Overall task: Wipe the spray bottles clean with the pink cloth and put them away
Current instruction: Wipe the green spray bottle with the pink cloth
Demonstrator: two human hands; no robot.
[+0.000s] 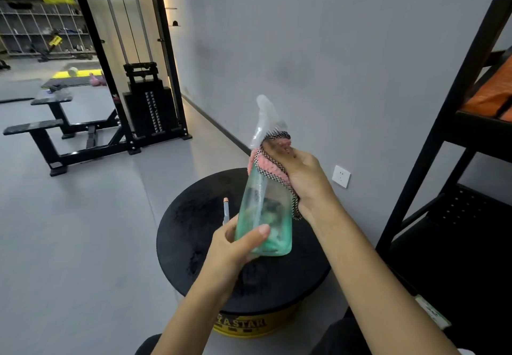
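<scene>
A grey wall point(332, 49) rises beyond both hands, and a black rack point(457, 105) stands to the right of the right hand's fingers point(282, 149). Far to the left of the left hand's fingers point(260, 231) are a black weight machine point(151, 110) and a bench point(36, 127). Directly below both sets of fingers lies a round black worktop point(194, 230) on a yellow base point(249, 324). Above it, tilted with its pale trigger head up and away, is a clear green-tinted spray bottle point(263, 210). The left hand point(235, 246) grips its lower body, thumb across the front. The right hand point(302, 180) clutches the pink cloth point(266, 163), edged in black-and-white check, against the bottle's shoulder and neck. A white wall socket point(341, 176) sits right of the right fingers. A thin pale stick with an orange tip point(226, 210) stands just beyond the left fingers.
</scene>
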